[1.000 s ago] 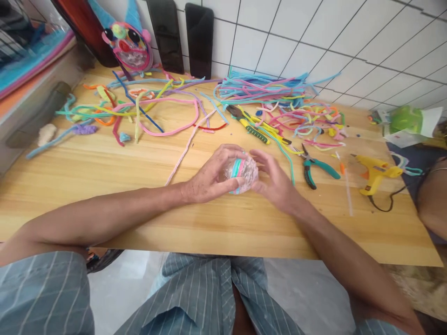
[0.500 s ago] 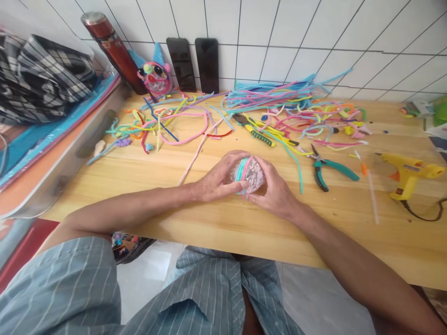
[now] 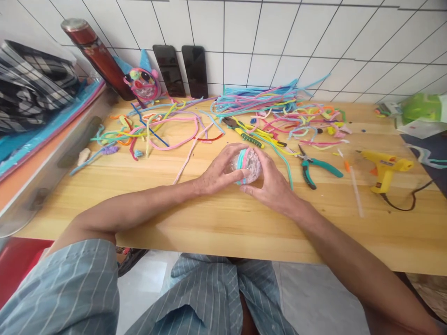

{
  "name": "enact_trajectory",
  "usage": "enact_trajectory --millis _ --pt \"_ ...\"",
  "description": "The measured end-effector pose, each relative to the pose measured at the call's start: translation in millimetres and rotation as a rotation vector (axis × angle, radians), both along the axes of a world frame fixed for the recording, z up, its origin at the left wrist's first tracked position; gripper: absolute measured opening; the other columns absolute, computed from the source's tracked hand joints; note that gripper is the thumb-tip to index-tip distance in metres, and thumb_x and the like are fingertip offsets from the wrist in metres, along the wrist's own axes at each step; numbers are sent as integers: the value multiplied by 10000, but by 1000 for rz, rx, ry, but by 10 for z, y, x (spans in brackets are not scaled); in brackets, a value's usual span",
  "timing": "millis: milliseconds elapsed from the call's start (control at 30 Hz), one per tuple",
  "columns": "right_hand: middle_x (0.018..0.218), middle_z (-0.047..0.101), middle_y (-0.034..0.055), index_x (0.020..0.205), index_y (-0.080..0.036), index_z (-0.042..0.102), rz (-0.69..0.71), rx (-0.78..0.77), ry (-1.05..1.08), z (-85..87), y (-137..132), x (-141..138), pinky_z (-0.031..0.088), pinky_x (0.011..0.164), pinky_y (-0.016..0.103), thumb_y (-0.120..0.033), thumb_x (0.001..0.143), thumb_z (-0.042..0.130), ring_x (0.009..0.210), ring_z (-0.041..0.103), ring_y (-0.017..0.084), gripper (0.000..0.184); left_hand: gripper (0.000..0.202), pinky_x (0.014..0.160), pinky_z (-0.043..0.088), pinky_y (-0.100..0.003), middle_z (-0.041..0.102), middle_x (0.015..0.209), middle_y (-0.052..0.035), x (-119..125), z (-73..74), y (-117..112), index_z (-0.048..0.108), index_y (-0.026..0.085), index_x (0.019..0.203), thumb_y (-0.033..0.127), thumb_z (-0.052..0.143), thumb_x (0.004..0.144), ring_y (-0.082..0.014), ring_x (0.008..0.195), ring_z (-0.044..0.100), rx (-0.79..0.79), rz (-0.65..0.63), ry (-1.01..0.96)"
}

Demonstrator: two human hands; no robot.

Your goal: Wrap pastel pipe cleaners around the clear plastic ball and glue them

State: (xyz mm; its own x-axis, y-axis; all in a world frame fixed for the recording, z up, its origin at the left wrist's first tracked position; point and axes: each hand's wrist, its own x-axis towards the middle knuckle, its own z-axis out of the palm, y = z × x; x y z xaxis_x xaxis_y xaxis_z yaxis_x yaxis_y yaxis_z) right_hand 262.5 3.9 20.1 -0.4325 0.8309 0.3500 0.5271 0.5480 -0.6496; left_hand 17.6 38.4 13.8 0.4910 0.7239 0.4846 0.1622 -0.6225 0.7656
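Note:
Between my two hands, a little above the wooden table (image 3: 167, 204), is a clear, rounded plastic piece (image 3: 253, 168) with pale pink-grey filling or texture. Teal and pink pipe cleaners (image 3: 241, 160) run round it as bands. My left hand (image 3: 223, 170) grips its left side, the thumb lying across the front. My right hand (image 3: 272, 181) curls round the right side, fingers at the top edge and thumb below. The underside is hidden. Just behind the hands lie yellow-and-green cutting pliers (image 3: 247, 135) and loose pipe cleaners (image 3: 181, 160).
Teal-handled pliers (image 3: 317, 167), a clear glue stick (image 3: 356, 190) and a yellow glue gun (image 3: 384, 167) lie to the right. A pipe-cleaner bundle (image 3: 258, 100), two phones (image 3: 195, 72), a decorated figure (image 3: 143, 83) and a red flask (image 3: 98, 56) are along the wall. A plastic bin (image 3: 45, 172) stands left.
The view has shifted to the right, so things on the table appear further left. Both hands keep their grip on the rounded piece, which is turned slightly.

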Motion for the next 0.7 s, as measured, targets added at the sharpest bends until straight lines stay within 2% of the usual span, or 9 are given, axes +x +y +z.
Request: enact_trajectory --millis 100,200,333,467,700 --pt "1856 430 149 1828 -342 255 19 11 -38 43 48 -35 434 1390 700 -391 890 902 1722 434 413 1140 703 1305 519 -531 636 1600 -179 -13 -33 0 533 218 1620 616 708 1068 -324 1492 628 -19 34 -32" --pt "1856 424 157 1835 -333 222 53 43 -52 25 101 -74 432 1392 706 -401 902 901 1726 425 418 1156 689 1312 510 -530 627 1612 -176 -36 -54 -7 516 230 1630 560 733 1065 -325 1515 615 60 59 -29" --pt "1845 429 185 1844 -345 156 43 73 -25 -82 116 -77 454 1370 732 -519 944 877 1707 455 432 1166 795 1326 495 -579 604 1639 -196 -34 -103 -23 432 252 1686 584 749 1037 -360 1566 581 202 102 -6" --pt "1831 450 184 1847 -353 160 50 126 -15 -175 83 -17 468 1367 724 -517 950 872 1692 478 436 1157 902 1327 488 -618 595 1648 -222 -3 -162 -54 353 241 1726 596 770 1009 -394 1577 578 296 133 43" --pt "1810 483 174 1850 -353 151 53 197 -44 -196 56 30 453 1371 739 -541 966 831 1677 489 447 1131 961 1308 488 -647 584 1660 -219 17 -198 -109 322 281 1751 615 791 982 -415 1558 586 355 128 48"
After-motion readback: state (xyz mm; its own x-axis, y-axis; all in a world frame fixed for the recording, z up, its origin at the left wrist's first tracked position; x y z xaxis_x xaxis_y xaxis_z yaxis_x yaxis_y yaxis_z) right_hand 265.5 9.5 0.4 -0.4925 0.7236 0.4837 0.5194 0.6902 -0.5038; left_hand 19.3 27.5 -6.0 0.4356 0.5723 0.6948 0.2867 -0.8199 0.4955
